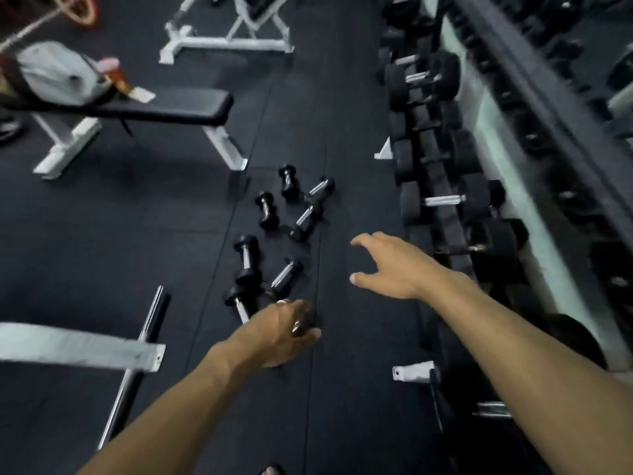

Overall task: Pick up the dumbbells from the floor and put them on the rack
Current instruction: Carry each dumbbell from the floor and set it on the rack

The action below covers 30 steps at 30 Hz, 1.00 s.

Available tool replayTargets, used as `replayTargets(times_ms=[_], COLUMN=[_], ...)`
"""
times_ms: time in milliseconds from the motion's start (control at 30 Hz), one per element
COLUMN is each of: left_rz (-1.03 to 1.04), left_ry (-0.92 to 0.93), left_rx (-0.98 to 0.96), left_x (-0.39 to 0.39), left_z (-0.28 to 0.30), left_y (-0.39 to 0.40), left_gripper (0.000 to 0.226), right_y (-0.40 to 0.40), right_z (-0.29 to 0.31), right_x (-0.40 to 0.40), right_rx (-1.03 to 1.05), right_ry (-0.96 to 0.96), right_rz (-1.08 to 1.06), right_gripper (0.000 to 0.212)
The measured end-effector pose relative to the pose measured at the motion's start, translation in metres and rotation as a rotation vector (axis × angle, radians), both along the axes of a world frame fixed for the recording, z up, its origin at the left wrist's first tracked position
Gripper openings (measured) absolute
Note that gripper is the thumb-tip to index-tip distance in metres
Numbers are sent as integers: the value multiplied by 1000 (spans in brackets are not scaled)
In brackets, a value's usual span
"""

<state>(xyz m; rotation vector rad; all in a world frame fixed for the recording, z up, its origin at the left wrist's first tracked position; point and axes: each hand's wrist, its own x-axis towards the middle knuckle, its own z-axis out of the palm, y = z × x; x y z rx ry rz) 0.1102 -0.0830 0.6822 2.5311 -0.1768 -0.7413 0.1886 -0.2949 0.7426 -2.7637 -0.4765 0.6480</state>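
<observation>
Black rubber floor (171, 214) spreads out under me, and on it the small dumbbells (267, 210) lie scattered in a loose cluster, some touching each other. Nearest to me, one dumbbell (238, 301) with a chrome handle runs under my left hand (277, 332). That hand reaches down over its near end with fingers curled, but blur keeps me from telling whether I grip it or only touch it. My right hand (387, 265) hangs above bare floor just right of the cluster, fingers spread and relaxed, holding nothing. Along my right stands the rack (442, 186), its row filled with larger black dumbbells. Farther left a flat bench (171, 106) with white legs stands well apart from the cluster, and a chrome bar (137, 365) lies on the floor near my left forearm.
</observation>
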Motion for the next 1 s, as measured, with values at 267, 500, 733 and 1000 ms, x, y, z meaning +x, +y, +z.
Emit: replayTargets(times_ms=[267,500,733,1000], left_rz=[-92,-151,-187,-179], left_ry=[78,87,77,85], left_rx=[198,323,373,377], left_x=[28,63,108,125], left_z=[-123,-264,-451,-620], left_y=[72,80,97,107], left_gripper=[43,47,48,66], right_y=[77,97,107,129], right_z=[-140,-304,-479,-645], right_x=[43,83,117,129], right_rx=[-64,-117,-180,-194], right_ry=[181,351,398,345], right_rz=[41,111,118,32], right_gripper=[70,67,71,76])
